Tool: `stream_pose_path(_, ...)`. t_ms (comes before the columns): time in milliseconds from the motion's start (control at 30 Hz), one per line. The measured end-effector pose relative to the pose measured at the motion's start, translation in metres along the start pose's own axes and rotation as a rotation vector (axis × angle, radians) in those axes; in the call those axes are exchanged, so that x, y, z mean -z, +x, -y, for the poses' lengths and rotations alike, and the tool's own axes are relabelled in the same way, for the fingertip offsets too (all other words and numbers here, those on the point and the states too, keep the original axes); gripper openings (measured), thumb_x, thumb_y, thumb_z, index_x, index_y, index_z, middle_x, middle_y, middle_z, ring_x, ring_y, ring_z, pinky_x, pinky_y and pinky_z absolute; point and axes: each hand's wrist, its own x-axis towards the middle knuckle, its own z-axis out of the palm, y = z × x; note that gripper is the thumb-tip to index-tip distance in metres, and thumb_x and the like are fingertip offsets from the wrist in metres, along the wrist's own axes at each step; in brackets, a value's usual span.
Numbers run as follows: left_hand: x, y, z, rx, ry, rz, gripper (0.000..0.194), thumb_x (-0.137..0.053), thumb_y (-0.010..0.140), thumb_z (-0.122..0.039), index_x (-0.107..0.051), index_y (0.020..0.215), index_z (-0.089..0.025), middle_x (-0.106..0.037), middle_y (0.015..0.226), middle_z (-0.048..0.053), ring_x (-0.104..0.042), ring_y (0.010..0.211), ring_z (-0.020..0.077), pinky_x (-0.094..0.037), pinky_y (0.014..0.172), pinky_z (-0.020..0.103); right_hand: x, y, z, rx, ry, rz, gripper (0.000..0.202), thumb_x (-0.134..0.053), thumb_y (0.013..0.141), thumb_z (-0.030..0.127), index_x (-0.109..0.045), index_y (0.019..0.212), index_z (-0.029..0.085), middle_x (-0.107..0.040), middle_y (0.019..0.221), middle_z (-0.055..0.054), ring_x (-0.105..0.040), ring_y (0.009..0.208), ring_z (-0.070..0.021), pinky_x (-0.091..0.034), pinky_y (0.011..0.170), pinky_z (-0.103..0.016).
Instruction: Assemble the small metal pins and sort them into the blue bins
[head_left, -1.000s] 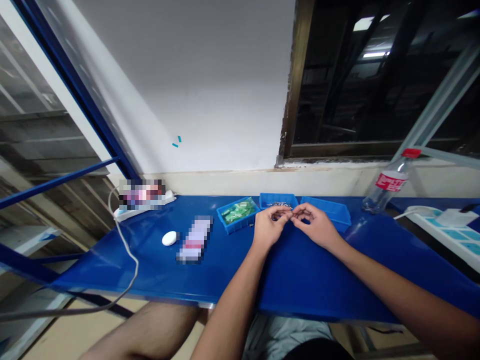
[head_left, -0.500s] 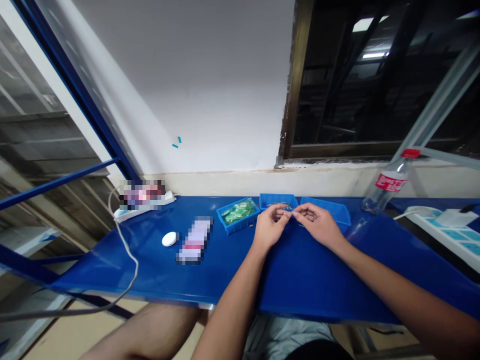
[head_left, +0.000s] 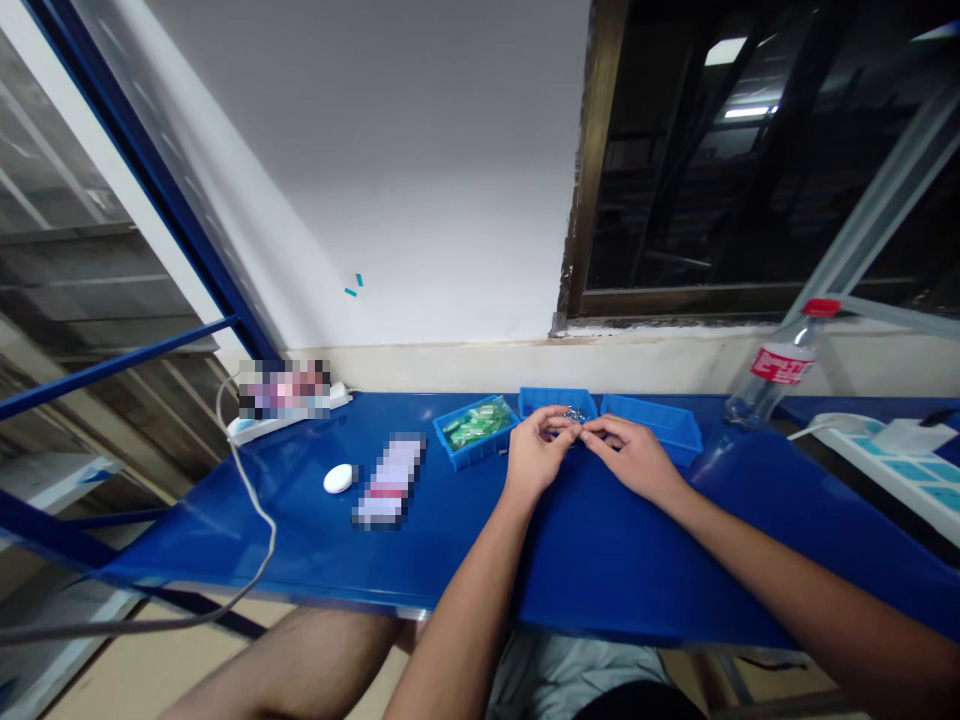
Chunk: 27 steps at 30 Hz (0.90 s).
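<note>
My left hand (head_left: pixel 541 452) and my right hand (head_left: pixel 634 455) meet fingertip to fingertip just in front of the blue bins. Each is closed in a pinch; whatever sits between the fingertips is too small to make out. Behind my hands stands the middle blue bin (head_left: pixel 555 398), with small shiny metal pieces (head_left: pixel 574 414) in it, partly covered by my fingers. Left of it, another blue bin (head_left: pixel 463 458) holds green-and-clear small packets (head_left: pixel 478 424). The right blue bin (head_left: pixel 660 424) is partly hidden by my right hand.
On the blue table (head_left: pixel 315 545) lie a blurred-out flat object (head_left: pixel 391 482) and a white round case (head_left: pixel 338 478). A plastic bottle (head_left: pixel 780 365) with a red cap stands at the back right, near a white power strip (head_left: pixel 900 460). A second power strip (head_left: pixel 289 412) is at the back left.
Both hands have shifted very slightly left, and their fingers have moved a little. More of the metal pieces in the middle bin now shows. The bins and the rest have stayed put.
</note>
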Motion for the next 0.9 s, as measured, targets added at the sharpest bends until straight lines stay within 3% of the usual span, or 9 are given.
stream_pose_path(133, -0.0002, -0.0004, -0.0002, -0.001, 0.05, 0.0, 0.034, -0.078, 0.087, -0.025, -0.074, 0.119, -0.017, -0.081, 0.103, 0.01, -0.077, 0.091, 0.0202, -0.061, 0.081, 0.029, -0.0011, 0.0001, -0.0016, -0.039, 0.016, -0.071, 0.023, -0.069, 0.091, 0.044, -0.073, 0.098, 0.022, -0.075, 0.098, -0.008, -0.069, 0.076, -0.0204, -0.058, 0.067, -0.033)
stream_pose_path(233, -0.0009, -0.0002, 0.0028, -0.001, 0.053, 0.021, 0.037, -0.08, 0.086, -0.027, -0.073, 0.121, -0.017, -0.081, 0.102, 0.009, -0.077, 0.088, 0.0195, -0.061, 0.081, 0.03, -0.0041, -0.0012, -0.0044, -0.064, 0.056, -0.057, 0.021, -0.07, 0.089, 0.039, -0.067, 0.1, 0.022, -0.073, 0.092, -0.006, -0.065, 0.068, -0.0169, -0.056, 0.063, -0.03)
stream_pose_path(400, -0.0026, -0.0027, 0.0032, -0.063, 0.145, 0.007, 0.037, -0.078, 0.089, -0.038, -0.074, 0.119, -0.017, -0.08, 0.1, 0.009, -0.075, 0.089, 0.0195, -0.059, 0.079, 0.028, -0.0047, -0.0025, -0.0026, -0.029, 0.073, -0.037, 0.033, -0.068, 0.088, 0.031, -0.059, 0.119, 0.023, -0.067, 0.085, -0.002, -0.065, 0.07, -0.0172, -0.054, 0.063, -0.029)
stream_pose_path(567, -0.0029, -0.0063, 0.0017, -0.026, 0.183, 0.066, 0.044, -0.067, 0.096, -0.051, -0.073, 0.123, -0.018, -0.08, 0.088, 0.006, -0.076, 0.08, 0.0198, -0.061, 0.078, 0.03, 0.0008, -0.0023, 0.0007, -0.037, 0.015, -0.075, 0.017, -0.065, 0.093, 0.037, -0.064, 0.105, 0.024, -0.073, 0.095, -0.006, -0.07, 0.078, -0.0207, -0.058, 0.073, -0.035)
stream_pose_path(733, -0.0016, -0.0036, 0.0023, 0.0, 0.051, 0.063, 0.043, -0.075, 0.091, -0.034, -0.068, 0.131, -0.017, -0.082, 0.105, 0.01, -0.079, 0.094, 0.023, -0.063, 0.088, 0.035, 0.002, -0.0006, -0.0002, 0.057, -0.072, -0.068, 0.018, -0.067, 0.094, 0.041, -0.071, 0.099, 0.024, -0.072, 0.109, -0.009, -0.067, 0.079, -0.021, -0.058, 0.075, -0.039)
stream_pose_path(900, -0.0003, -0.0011, 0.0027, 0.044, -0.002, 0.016, 0.043, -0.076, 0.088, -0.018, -0.067, 0.13, -0.016, -0.083, 0.102, 0.009, -0.08, 0.09, 0.0221, -0.064, 0.087, 0.036, 0.0008, 0.0016, -0.0018, 0.12, -0.032, -0.013, 0.018, -0.068, 0.093, 0.041, -0.072, 0.101, 0.025, -0.069, 0.113, -0.01, -0.066, 0.083, -0.0222, -0.058, 0.071, -0.038)
